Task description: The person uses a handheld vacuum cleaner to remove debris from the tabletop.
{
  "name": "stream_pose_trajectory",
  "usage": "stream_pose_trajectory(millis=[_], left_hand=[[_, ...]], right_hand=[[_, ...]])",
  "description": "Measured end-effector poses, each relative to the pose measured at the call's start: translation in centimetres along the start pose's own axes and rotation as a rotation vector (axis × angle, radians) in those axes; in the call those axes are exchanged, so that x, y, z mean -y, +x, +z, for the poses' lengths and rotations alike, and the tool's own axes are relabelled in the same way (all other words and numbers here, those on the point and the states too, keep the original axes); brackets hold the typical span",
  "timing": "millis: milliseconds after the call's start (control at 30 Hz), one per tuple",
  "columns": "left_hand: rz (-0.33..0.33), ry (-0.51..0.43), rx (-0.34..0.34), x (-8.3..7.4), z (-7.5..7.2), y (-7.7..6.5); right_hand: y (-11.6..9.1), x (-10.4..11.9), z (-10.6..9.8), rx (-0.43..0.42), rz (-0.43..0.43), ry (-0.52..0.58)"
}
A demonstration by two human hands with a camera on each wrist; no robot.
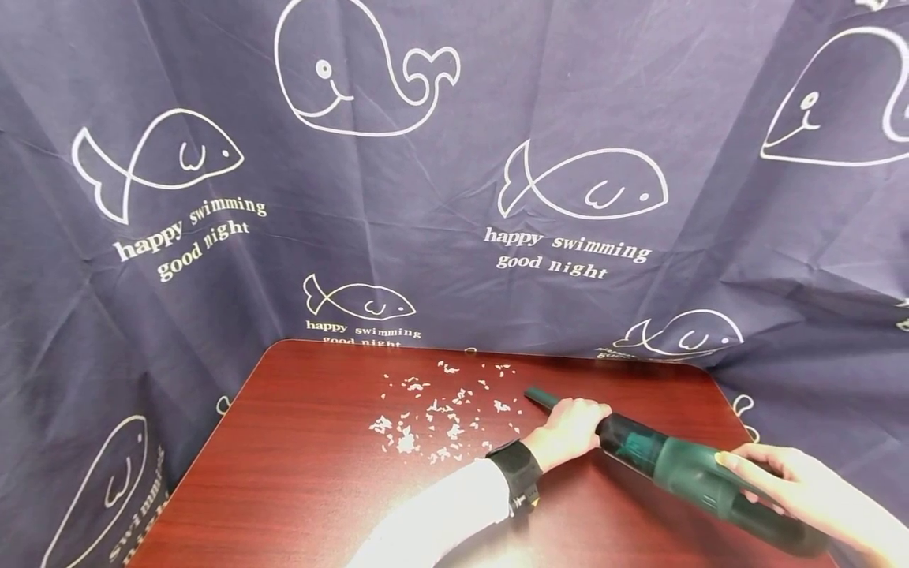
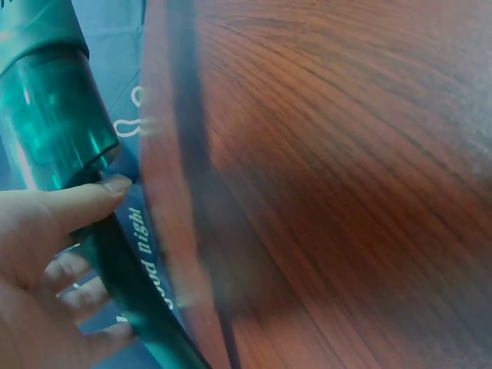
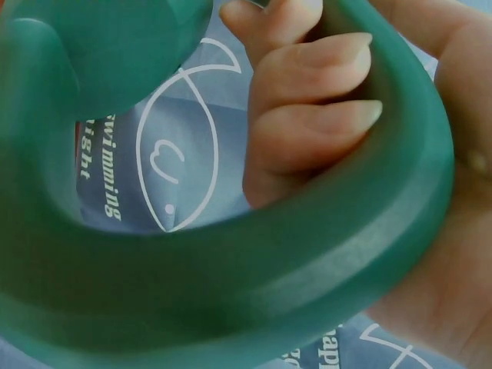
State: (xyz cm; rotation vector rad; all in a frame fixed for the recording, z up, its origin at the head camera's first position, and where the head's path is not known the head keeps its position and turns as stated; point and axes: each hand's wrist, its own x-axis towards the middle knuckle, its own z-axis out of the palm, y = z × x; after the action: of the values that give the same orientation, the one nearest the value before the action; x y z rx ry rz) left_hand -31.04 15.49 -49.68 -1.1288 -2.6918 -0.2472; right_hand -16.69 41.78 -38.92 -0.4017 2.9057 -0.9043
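A green handheld vacuum cleaner (image 1: 699, 477) slants across the right side of the table in the head view. My right hand (image 1: 798, 477) grips its looped handle (image 3: 254, 288); the right wrist view shows the fingers curled through the loop. At the front end, my left hand (image 1: 570, 427) holds the narrow nozzle (image 2: 138, 296) just below the see-through dust cup (image 2: 58, 115), thumb on one side and fingers on the other. The nozzle's tip points toward small white scraps (image 1: 405, 442) scattered over the tabletop, just right of them.
The reddish-brown wooden table (image 1: 284, 489) has rounded far corners. A blue-grey curtain (image 1: 454, 205) with white fish, whales and lettering hangs close behind and around it. A dark band (image 1: 518, 469) circles the left wrist.
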Motion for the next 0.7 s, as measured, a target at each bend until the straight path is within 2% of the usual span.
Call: stream_pose_trajectory(millis=[167,333,567,700], left_hand=[[-0.010,0.008,0.000,0.08,-0.04,-0.08],[-0.014,0.014,-0.015,0.27,-0.11,-0.16],[-0.026,0.031,-0.013,-0.04,-0.56,-0.52],[-0.049,0.043,-0.001,-0.44,-0.60,-0.88]], right_hand=[[0.07,0.55,0.03,0.010,0.067,0.000],[0.37,0.73,0.26,-0.015,0.027,-0.009],[0.37,0.58,-0.21,0.010,0.045,0.008],[0.22,0.30,-0.45,0.015,-0.001,0.007]])
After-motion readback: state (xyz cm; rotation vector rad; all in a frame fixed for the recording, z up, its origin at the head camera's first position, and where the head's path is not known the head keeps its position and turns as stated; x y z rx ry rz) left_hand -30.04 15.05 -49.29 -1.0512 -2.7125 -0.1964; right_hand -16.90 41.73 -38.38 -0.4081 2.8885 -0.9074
